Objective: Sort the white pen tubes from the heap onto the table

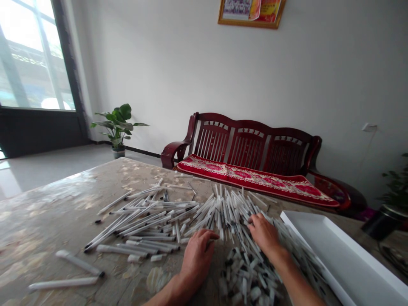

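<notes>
Our right forearm (295, 272) and left forearm (168, 292) lie nearest, coming in from the bottom edge. Behind everything we see a pale wall (159, 63), and in front of us spreads the counter (41, 242), its patterned top shining on the left. Beyond it stands a dark red sofa (282, 155) along the wall; at far left we see a glazed door (38, 131) with a dark lower panel. Red flowered cloth (255, 175) covers the sofa's seat. To our right lies a shallow white tray (344, 259). One plant (119, 121) stands beyond the counter's far left corner, and a picture (239, 9) hangs high on the wall, cut by the top edge.

Our right grip (264, 233) is over the tubes (223, 208), fingers bent down among them; we cannot tell whether it is closed on any. Our left grip (199, 250) is palm down at their near side, fingers curled; whether it holds something we cannot tell. Whitish, many dark at one end, the tubes fan out ahead of both hands, lie loosely to the left, and run blurred between our right forearm and the tray. Two lie apart at near left. Short pieces (245, 278), whitish and black, heap between our forearms. Smallest, a dark bit (98, 221) lies near the left tubes.
</notes>
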Action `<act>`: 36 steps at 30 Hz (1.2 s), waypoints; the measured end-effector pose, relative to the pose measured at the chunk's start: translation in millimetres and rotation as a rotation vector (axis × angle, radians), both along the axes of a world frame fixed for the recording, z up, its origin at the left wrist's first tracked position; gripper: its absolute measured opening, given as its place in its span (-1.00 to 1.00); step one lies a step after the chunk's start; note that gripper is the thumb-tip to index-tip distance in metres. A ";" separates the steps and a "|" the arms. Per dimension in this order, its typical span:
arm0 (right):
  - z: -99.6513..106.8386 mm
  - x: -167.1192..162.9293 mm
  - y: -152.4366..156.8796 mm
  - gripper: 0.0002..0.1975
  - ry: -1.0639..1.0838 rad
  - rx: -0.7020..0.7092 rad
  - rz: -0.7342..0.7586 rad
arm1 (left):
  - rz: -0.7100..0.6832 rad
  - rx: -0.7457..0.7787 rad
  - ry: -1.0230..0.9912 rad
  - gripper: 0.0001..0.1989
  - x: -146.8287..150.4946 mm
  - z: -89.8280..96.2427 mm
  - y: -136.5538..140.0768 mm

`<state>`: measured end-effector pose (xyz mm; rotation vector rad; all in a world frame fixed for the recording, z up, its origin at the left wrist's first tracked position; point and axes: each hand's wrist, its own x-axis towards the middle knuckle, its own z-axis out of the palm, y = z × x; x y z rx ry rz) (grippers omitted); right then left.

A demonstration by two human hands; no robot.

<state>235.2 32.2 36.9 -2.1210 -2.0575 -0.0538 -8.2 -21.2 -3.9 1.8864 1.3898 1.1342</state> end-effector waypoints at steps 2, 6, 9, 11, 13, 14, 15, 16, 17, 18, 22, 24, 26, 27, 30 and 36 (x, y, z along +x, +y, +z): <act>4.7 9.2 -3.4 -0.79 0.065 -0.024 0.000 | -0.003 -0.002 0.006 -0.71 0.0 0.2 0.0; 13.0 24.3 -7.2 -0.75 0.286 -0.121 0.169 | -0.018 0.005 0.010 -0.72 0.9 -0.1 0.2; 15.0 26.2 -6.8 -0.75 0.351 -0.083 0.184 | -0.035 0.015 0.006 -0.72 1.9 -0.2 -0.7; 13.6 21.7 -7.0 -0.74 0.267 -0.058 0.172 | -0.042 0.016 0.003 -0.72 2.4 -0.1 -1.6; 10.4 14.1 -8.6 -0.69 0.115 -0.080 0.207 | -0.044 0.012 0.006 -0.71 2.6 0.3 -2.4; 8.4 10.0 -9.9 -0.67 0.036 -0.095 0.225 | -0.045 0.009 0.009 -0.70 2.7 0.5 -2.6; 6.4 6.2 -11.2 -0.66 -0.030 -0.108 0.234 | -0.047 0.007 0.013 -0.70 2.7 0.8 -2.7; 4.6 3.0 -12.6 -0.67 -0.071 -0.116 0.235 | -0.051 0.006 0.017 -0.70 2.8 1.2 -2.8; 3.1 0.6 -13.8 -0.68 -0.081 -0.117 0.228 | -0.056 0.005 0.021 -0.70 3.0 1.7 -2.8; 2.0 -0.8 -14.8 -0.70 -0.079 -0.116 0.220 | -0.060 0.002 0.024 -0.70 3.2 2.1 -2.9; 2.6 2.5 -16.6 -0.73 -0.054 -0.101 0.187 | -0.069 -0.016 0.033 -0.70 3.8 3.9 -3.4; 4.9 7.6 -15.6 -0.75 0.038 -0.112 0.203 | -0.070 -0.021 0.034 -0.69 4.1 4.1 -3.7; 7.0 12.4 -12.9 -0.76 0.213 -0.165 0.275 | -0.068 -0.026 0.038 -0.69 4.4 3.9 -3.9; 7.5 13.9 -10.8 -0.75 0.280 -0.178 0.303 | -0.064 -0.031 0.041 -0.68 4.5 3.7 -3.8; 6.7 13.1 -3.8 -0.70 0.281 -0.113 0.284 | -0.058 -0.043 0.045 -0.68 4.9 3.0 -3.2; 3.6 0.7 3.5 -0.55 -0.098 -0.091 0.239 | -0.061 -0.042 0.048 -0.70 5.3 3.3 -2.6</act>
